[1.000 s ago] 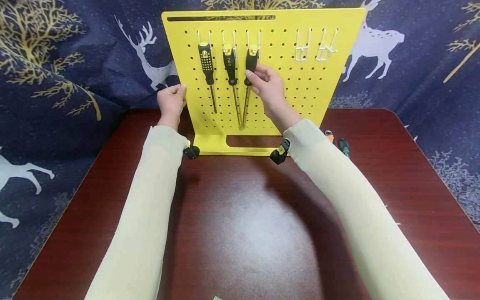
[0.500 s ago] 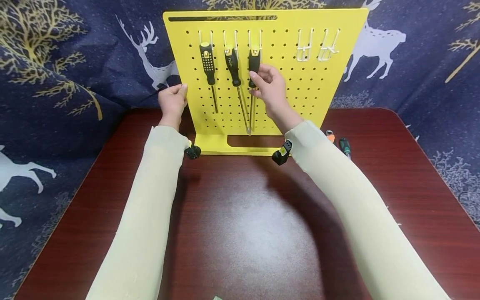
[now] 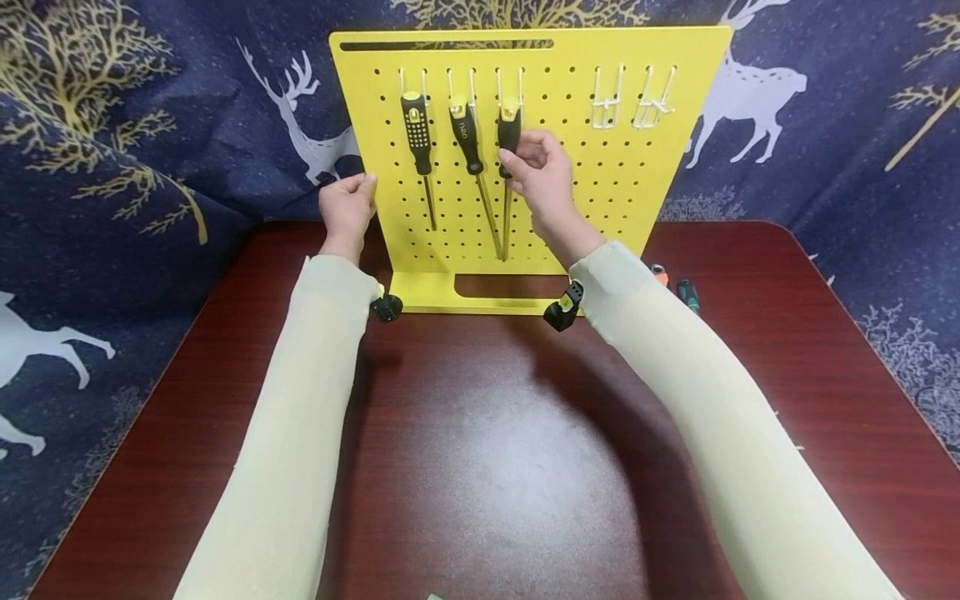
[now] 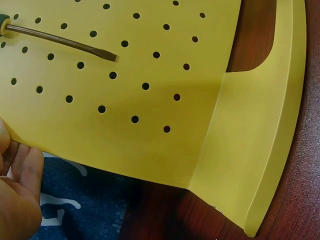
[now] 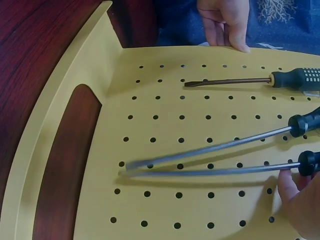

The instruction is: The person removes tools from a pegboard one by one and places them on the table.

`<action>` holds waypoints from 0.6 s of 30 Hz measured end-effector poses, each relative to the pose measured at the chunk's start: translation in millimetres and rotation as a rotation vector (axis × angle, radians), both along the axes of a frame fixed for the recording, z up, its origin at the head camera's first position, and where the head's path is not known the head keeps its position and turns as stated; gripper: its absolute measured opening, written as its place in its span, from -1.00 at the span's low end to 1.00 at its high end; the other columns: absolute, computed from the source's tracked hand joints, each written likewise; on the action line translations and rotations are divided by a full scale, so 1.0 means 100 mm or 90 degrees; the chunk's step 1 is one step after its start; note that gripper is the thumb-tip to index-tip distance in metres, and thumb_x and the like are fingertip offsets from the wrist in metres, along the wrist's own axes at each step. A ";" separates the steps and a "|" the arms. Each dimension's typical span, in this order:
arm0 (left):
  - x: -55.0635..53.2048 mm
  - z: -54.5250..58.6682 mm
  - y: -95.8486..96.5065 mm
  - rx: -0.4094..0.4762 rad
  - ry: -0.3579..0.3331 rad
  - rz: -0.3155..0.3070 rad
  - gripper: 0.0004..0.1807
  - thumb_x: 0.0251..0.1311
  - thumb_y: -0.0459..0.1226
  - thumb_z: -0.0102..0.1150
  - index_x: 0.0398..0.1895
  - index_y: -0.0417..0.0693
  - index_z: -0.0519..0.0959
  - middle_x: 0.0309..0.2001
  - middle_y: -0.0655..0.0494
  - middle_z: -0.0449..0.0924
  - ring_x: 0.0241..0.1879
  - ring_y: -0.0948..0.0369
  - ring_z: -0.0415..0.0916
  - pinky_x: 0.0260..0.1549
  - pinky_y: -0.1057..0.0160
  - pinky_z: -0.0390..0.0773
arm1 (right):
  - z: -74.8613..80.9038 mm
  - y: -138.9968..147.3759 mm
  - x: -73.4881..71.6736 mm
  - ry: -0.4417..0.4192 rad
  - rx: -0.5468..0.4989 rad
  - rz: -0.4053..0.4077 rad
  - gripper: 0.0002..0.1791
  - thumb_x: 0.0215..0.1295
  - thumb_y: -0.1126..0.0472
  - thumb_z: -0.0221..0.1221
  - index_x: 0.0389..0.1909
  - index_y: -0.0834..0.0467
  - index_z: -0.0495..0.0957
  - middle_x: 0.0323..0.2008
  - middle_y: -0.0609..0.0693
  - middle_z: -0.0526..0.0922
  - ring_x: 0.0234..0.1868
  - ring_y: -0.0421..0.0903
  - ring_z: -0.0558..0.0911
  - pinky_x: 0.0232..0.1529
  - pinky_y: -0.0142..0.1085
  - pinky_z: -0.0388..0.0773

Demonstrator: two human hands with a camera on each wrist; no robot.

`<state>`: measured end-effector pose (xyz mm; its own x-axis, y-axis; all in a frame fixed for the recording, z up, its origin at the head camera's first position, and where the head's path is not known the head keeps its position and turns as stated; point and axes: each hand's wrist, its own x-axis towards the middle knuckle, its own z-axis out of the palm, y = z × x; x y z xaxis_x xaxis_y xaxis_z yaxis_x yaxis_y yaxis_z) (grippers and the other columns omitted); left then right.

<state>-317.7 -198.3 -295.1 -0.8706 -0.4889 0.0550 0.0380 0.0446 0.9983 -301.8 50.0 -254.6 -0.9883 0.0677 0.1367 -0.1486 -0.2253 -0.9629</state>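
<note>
In the head view, my right hand (image 3: pixel 546 179) pinches the black handle of the rightmost screwdriver (image 3: pixel 509 133) between thumb and fingers. This screwdriver's yellow-ended handle is up at a pair of white hooks, its shank pointing down. Left of it hangs a second screwdriver (image 3: pixel 467 137), tilted, and the two shanks meet or overlap near their tips. A shorter screwdriver (image 3: pixel 417 133) with a dotted handle hangs further left. My left hand (image 3: pixel 347 208) grips the left edge of the yellow pegboard (image 3: pixel 600 183). In the left wrist view, its fingers (image 4: pixel 32 170) lie at that edge.
Two more white hooks (image 3: pixel 606 98) are on the board's upper right. Behind my right forearm lie a green-handled tool (image 3: pixel 687 294) and an orange tool (image 3: pixel 659 275), partly hidden. A dark red table (image 3: pixel 450 433) carries the board; a patterned blue cloth (image 3: pixel 247 167) hangs behind.
The rightmost screwdriver has shifted slightly right with my right hand and hangs straighter. The middle screwdriver's tip has swung right, tilting it. My left hand stays on the board's edge.
</note>
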 end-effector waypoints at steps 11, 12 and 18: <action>0.02 0.02 0.03 -0.009 -0.019 -0.005 -0.72 0.40 -0.25 0.24 0.02 -0.26 0.72 -0.70 0.36 0.39 -0.64 0.37 0.28 -0.56 0.49 0.34 | 0.02 0.07 0.03 0.005 0.038 0.020 -0.80 0.39 0.36 0.26 -0.18 0.03 0.46 -0.28 -0.11 0.52 -0.25 -0.22 0.53 -0.30 -0.42 0.62; 0.02 0.02 0.02 -0.006 -0.017 -0.004 -0.75 0.40 -0.26 0.25 -0.02 -0.25 0.73 -0.70 0.36 0.38 -0.65 0.37 0.28 -0.56 0.49 0.34 | 0.02 0.07 0.04 0.005 0.042 0.023 -0.80 0.40 0.36 0.25 -0.17 0.03 0.45 -0.28 -0.11 0.52 -0.24 -0.22 0.53 -0.30 -0.42 0.63; 0.02 0.01 0.01 0.008 -0.008 -0.002 -0.83 0.39 -0.27 0.26 -0.15 -0.20 0.74 -0.74 0.35 0.37 -0.68 0.39 0.27 -0.58 0.49 0.34 | 0.03 0.08 0.03 0.002 0.046 0.034 -0.81 0.41 0.34 0.24 -0.17 0.03 0.44 -0.27 -0.11 0.53 -0.23 -0.23 0.52 -0.30 -0.42 0.64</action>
<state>-316.2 -197.1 -293.8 -0.8726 -0.4871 0.0376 0.0249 0.0324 0.9992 -298.6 58.1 -251.6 -0.9899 0.0045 0.1419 -0.1407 -0.1628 -0.9766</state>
